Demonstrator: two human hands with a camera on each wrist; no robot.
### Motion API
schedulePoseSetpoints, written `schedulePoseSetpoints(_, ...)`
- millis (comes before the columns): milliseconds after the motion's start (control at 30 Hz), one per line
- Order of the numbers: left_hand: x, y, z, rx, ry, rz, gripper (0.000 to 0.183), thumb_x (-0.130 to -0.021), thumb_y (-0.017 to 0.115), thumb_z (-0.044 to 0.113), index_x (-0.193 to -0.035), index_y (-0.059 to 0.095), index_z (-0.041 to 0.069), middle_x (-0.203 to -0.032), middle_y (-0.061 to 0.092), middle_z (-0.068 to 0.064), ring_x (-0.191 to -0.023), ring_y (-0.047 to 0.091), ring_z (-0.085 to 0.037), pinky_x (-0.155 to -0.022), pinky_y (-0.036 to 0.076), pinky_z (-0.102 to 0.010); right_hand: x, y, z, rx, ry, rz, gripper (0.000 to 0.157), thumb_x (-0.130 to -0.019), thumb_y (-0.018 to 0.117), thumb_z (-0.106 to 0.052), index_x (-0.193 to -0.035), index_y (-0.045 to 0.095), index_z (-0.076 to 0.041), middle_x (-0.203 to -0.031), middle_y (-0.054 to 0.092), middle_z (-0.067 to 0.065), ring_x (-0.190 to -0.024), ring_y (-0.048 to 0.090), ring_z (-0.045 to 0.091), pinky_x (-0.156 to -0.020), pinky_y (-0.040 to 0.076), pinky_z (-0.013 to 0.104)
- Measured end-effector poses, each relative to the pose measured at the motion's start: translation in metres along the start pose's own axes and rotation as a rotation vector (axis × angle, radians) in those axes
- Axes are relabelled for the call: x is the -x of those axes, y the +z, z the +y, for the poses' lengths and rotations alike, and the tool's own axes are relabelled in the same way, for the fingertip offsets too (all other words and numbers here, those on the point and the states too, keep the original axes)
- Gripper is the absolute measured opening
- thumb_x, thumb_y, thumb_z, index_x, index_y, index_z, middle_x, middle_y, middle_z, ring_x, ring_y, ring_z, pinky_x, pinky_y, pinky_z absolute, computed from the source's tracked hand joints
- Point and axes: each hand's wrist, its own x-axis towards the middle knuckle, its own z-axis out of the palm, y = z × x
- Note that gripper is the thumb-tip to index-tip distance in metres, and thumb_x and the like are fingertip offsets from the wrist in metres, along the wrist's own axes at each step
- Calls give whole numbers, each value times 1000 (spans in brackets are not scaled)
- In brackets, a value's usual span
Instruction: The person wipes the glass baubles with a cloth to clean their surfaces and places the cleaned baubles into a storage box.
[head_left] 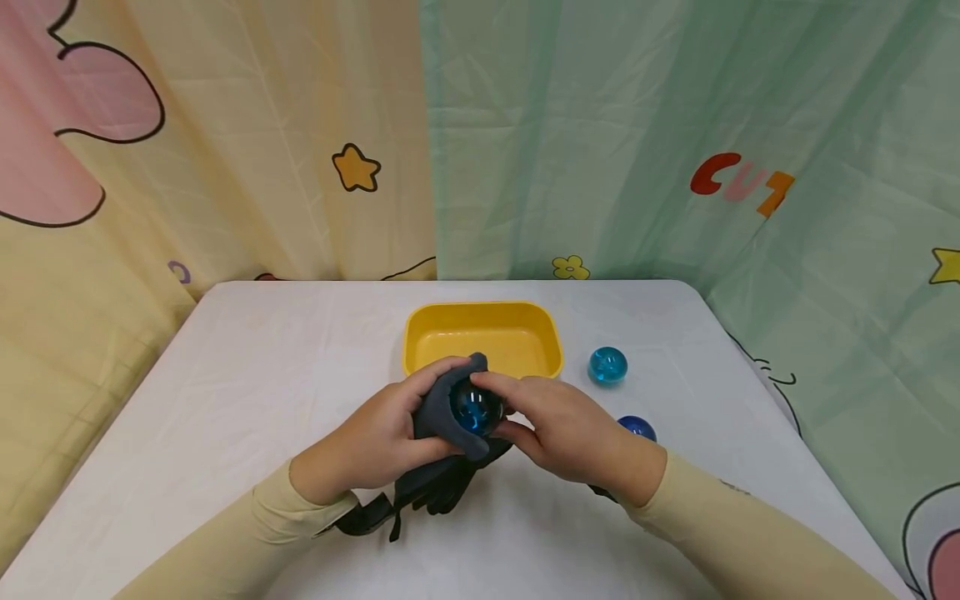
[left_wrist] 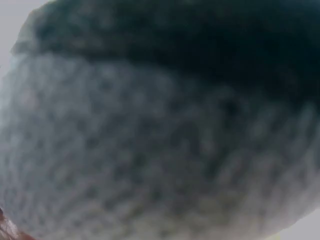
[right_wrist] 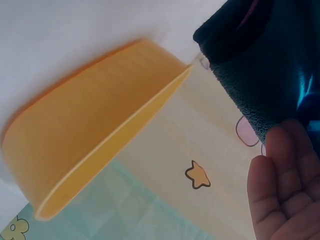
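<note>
My left hand (head_left: 382,429) grips a dark grey cloth (head_left: 432,410), which wraps part of a clear blue glass ball (head_left: 477,408). My right hand (head_left: 566,425) holds that ball by its right side, between thumb and fingers. Close up in the left wrist view, the blurred cloth (left_wrist: 125,150) fills nearly everything. The right wrist view shows right-hand fingers (right_wrist: 287,175) against the ball and the fuzzy cloth (right_wrist: 245,75). Black folded material (head_left: 442,487) hangs beneath the left hand; what it belongs to is unclear.
A yellow rectangular tub (head_left: 480,312) stands just beyond the hands on the white table (head_left: 300,333). To its right lies a light blue glass ball (head_left: 607,365). A darker blue ball (head_left: 637,427) is partly hidden behind the right forearm. Printed curtains (head_left: 510,125) enclose the table.
</note>
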Motion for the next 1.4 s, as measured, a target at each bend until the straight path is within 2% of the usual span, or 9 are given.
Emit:
schedulePoseSetpoints(200,-1,2,0,-6,5,6,82,-91,84,13,-159,39,19,-147,63,-2,-127,64,-18,-111,52,-33,-2,1,-2,-71,138,-36,68,-97,76,-29,-154,45,-6,-127,73,4,-102,73,14,-94,61,31)
schedulePoseSetpoints(500,1,5,-1,-14,-29,-28,82,-90,85,14,-159,40,18,-140,67,-3,-121,66,-17,-108,53,-30,-3,8,-3,-212,308,-95,41,-106,63,-41,-130,60,-8,-101,75,-3,-85,65,7,-81,60,26)
schedulePoseSetpoints(600,0,6,-2,-22,-15,-16,82,-90,85,13,-159,40,17,-142,66,-3,-122,66,-18,-108,53,-33,-1,10,-4,-279,310,-65,43,-107,61,-38,-136,57,-7,-101,74,-3,-86,64,6,-80,59,27)
schedulePoseSetpoints(733,-1,5,-2,-32,12,20,83,-89,85,12,-159,40,17,-145,65,-3,-124,65,-19,-109,53,-35,0,7,-5,-342,261,-43,65,-103,70,-30,-155,36,-11,-113,74,-2,-96,67,7,-86,60,28)
schedulePoseSetpoints(800,-1,3,-3,-22,17,29,83,-89,85,12,-159,40,17,-146,64,-3,-125,65,-20,-108,54,-34,0,5,-5,-315,229,-62,73,-101,73,-24,-159,28,-13,-122,72,1,-101,69,9,-91,61,29)
schedulePoseSetpoints(933,-1,2,-4,1,14,29,83,-89,85,10,-159,40,17,-148,63,-5,-127,65,-21,-108,54,-30,-2,2,-4,-176,164,-91,71,-101,72,-14,-159,32,-11,-132,70,5,-108,72,15,-100,60,35)
schedulePoseSetpoints(1067,-1,2,-3,10,-5,10,82,-90,84,10,-159,39,18,-148,62,-4,-128,65,-20,-109,52,-29,-2,2,-2,-97,165,-97,65,-102,71,-21,-157,38,-8,-123,74,3,-103,73,14,-97,60,34)
schedulePoseSetpoints(1300,0,5,-2,-7,-18,-27,81,-91,83,13,-159,39,17,-144,66,-5,-123,66,-19,-108,53,-31,-2,7,-2,-269,319,-106,43,-108,59,-41,-135,60,-7,-106,77,-2,-88,67,7,-84,60,26)
schedulePoseSetpoints(1400,0,6,-3,-17,-5,-9,82,-91,84,13,-159,39,17,-145,65,-5,-124,65,-20,-110,53,-34,-1,10,-3,-320,321,-69,47,-109,58,-40,-143,54,-8,-105,76,-4,-89,66,6,-84,59,25)
